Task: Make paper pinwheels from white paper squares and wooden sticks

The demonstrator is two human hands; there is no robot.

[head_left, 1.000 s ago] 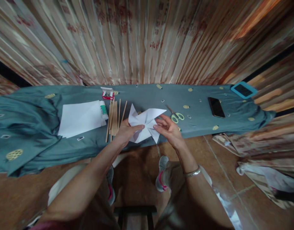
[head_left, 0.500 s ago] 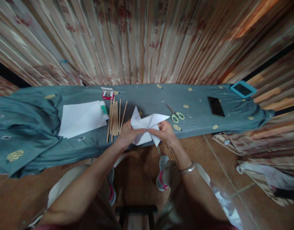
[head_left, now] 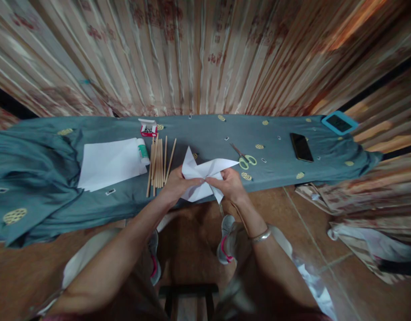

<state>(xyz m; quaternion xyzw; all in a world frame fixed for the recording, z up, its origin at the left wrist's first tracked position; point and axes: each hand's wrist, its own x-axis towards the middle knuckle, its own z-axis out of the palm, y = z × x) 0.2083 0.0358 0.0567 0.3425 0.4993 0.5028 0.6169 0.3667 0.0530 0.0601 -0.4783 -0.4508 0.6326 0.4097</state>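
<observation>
A white paper pinwheel (head_left: pixel 200 191) with pointed, folded-in blades is held up between both hands at the near edge of the cloth-covered surface. My left hand (head_left: pixel 178 182) grips its left side, thumb pressed near the centre. From the right, my right hand (head_left: pixel 229 183) holds it the same way, its thumb tip close to the other one. Fingers under the paper are hidden. Just left of my left hand lie several thin wooden sticks (head_left: pixel 157 167). Scissors with pale green handles (head_left: pixel 247 161) rest to the right, beyond my right hand.
White paper sheets (head_left: pixel 108 165) lie at left beside a green-and-white glue stick (head_left: pixel 143 151). Behind the sticks is an open red box (head_left: pixel 148 129) of small metal pieces. At right are a black phone (head_left: pixel 301 147) and a blue-framed device (head_left: pixel 339 123). A curtain (head_left: pixel 205 58) hangs behind.
Both hands keep hold of the pinwheel in nearly the same pose, thumbs still at the centre. The view has shifted slightly; nothing else has visibly moved.
</observation>
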